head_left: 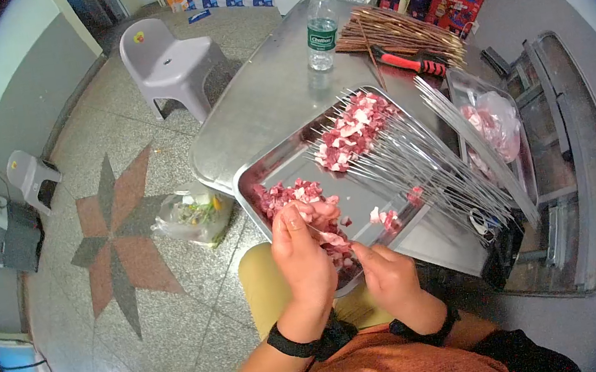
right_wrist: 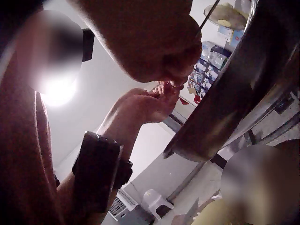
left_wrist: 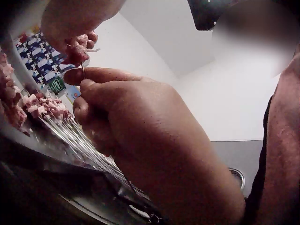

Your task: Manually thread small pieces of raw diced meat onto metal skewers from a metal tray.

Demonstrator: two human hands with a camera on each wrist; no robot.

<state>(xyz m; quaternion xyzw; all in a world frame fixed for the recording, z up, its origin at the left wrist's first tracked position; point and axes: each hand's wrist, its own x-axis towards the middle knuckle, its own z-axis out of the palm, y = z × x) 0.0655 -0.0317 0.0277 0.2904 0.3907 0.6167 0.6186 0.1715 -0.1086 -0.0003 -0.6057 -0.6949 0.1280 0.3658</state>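
My left hand (head_left: 304,260) pinches raw meat pieces (head_left: 334,240) over the near side of a metal tray (head_left: 354,197). My right hand (head_left: 393,279) grips a thin metal skewer (left_wrist: 83,70) between thumb and fingers, its tip at the meat. In the left wrist view the meat (left_wrist: 78,52) sits between both hands. A heap of loose cut meat (head_left: 281,197) lies in the tray by my left hand. Finished-looking skewers with red and white meat cubes (head_left: 354,129) lie across the tray's far side. A few loose cubes (head_left: 385,218) lie near its right edge.
Bare metal skewers (head_left: 463,157) lean right of the tray, beside a container with bagged meat (head_left: 493,126). A water bottle (head_left: 322,36), brown sticks (head_left: 406,32) and a red-and-black handled tool (head_left: 410,62) stand or lie farther back. A plastic bag (head_left: 196,214) rests on the floor left.
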